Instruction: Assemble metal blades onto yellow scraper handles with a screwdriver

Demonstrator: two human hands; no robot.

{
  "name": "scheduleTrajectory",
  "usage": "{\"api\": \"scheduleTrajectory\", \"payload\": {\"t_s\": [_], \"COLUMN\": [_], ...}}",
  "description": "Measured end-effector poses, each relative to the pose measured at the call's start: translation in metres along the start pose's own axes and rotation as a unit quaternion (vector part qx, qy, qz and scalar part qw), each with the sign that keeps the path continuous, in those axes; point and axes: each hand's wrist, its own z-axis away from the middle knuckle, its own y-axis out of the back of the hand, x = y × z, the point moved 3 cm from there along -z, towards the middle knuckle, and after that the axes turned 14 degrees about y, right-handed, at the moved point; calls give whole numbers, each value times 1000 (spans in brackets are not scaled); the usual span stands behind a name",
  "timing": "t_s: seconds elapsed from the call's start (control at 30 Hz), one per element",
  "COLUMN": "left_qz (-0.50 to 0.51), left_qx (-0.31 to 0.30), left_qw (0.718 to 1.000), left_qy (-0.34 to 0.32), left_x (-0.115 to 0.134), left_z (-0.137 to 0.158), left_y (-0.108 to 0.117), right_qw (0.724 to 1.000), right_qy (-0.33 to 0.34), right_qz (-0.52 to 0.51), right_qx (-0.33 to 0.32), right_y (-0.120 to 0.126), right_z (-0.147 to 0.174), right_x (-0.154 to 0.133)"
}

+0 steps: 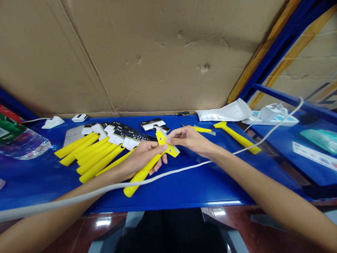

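A yellow scraper lies diagonally in front of me, its wide head pointing up and to the right, a blade edge along it. My left hand is closed around the scraper near the neck. With thumb and fingers pinched, my right hand grips the scraper's head; whether a small part is between those fingers I cannot tell. Left of my hands lie several more yellow scrapers, their heads covered by black and white cards. Just beyond the held scraper is another black and white card.
One loose yellow scraper and a small yellow part lie to the right. A white cable crosses in front of my arms. Farther back are a screwdriver, a white pouch and a power strip. A bottle stands left.
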Motion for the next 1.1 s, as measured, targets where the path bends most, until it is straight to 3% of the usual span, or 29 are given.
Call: {"api": "scheduleTrajectory", "payload": {"t_s": [0.13, 0.27, 0.33, 0.4, 0.5, 0.57, 0.63, 0.77, 0.83, 0.93, 1.1], "left_qz": [-25, -74, -167, -290, -435, -481, -466, -323, -272, -259, -267], "left_qx": [24, 134, 214, 273, 284, 266, 257, 221, 211, 211, 229], "left_qw": [998, 973, 931, 858, 760, 740, 767, 878, 902, 908, 884], "left_qy": [-57, -171, -243, -324, -391, -388, -359, -278, -261, -254, -309], "left_x": [3, 1, 1, 2, 2, 1, 3, 11, 15, 16, 14], "left_z": [-2, -2, 2, 8, 13, 14, 15, 21, 24, 25, 18], "left_y": [0, 6, 9, 10, 9, 9, 8, 1, -2, -2, 8], "right_qw": [997, 992, 991, 991, 991, 990, 990, 987, 987, 988, 987], "right_qy": [-37, -59, -57, -55, -51, -52, -59, -75, -73, -64, -13], "right_qz": [-36, -69, -71, -74, -80, -82, -83, -92, -96, -104, -153], "right_qx": [51, 89, 95, 98, 98, 100, 102, 106, 108, 97, 52], "right_y": [-1, 2, 4, 5, 6, 7, 7, 6, 6, 6, 4], "right_z": [0, -1, -1, -2, -2, -2, -2, -2, -2, -1, -2], "right_x": [-1, -1, -2, -3, -4, -4, -3, -2, -1, -1, -8]}}
